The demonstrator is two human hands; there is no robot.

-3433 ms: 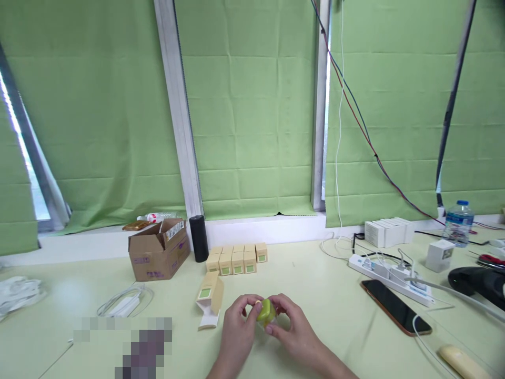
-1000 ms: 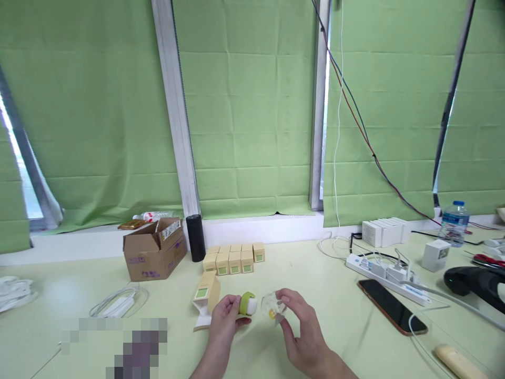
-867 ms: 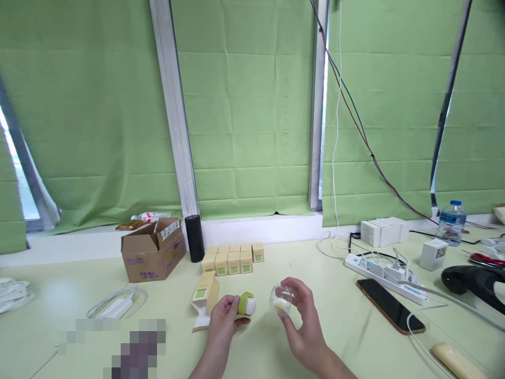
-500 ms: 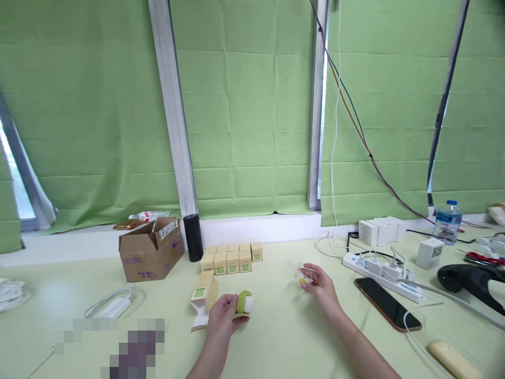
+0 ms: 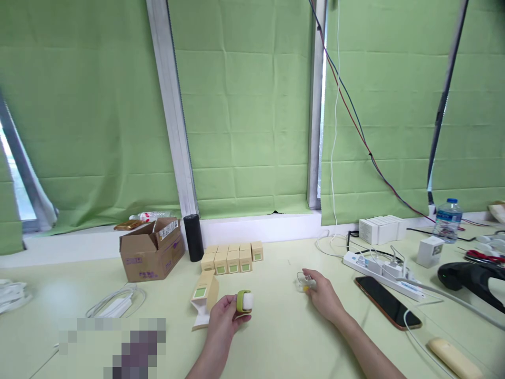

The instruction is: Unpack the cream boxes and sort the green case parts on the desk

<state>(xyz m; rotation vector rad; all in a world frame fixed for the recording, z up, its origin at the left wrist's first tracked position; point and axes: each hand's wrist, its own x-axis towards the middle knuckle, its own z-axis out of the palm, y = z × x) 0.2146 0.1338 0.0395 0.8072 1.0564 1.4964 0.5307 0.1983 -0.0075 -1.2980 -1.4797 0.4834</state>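
Observation:
My left hand (image 5: 225, 318) pinches a small green band wrapped around a white block (image 5: 244, 301), held above the table. Just left of it lies an opened cream carton (image 5: 205, 292) with a green square on its face and its flaps spread toward me. Farther right, my right hand (image 5: 324, 296) has its fingertips closed on a clear plastic piece (image 5: 303, 282) with a little yellow on it. That piece is low over the table or touching it; I cannot tell which. Small cream boxes (image 5: 232, 259) with green squares stand in rows behind my left hand.
At the back left are a brown cardboard box (image 5: 152, 250) and a black cylinder (image 5: 193, 238). To the right lie a phone (image 5: 386, 301), a white power strip (image 5: 382, 276) with cables, a black curved object (image 5: 469, 284) and a cream oblong object (image 5: 453, 358). A water bottle (image 5: 447, 221) stands behind.
My right hand has turned palm-down and lowered slightly with the clear plastic piece. The green band in my left hand has turned a little.

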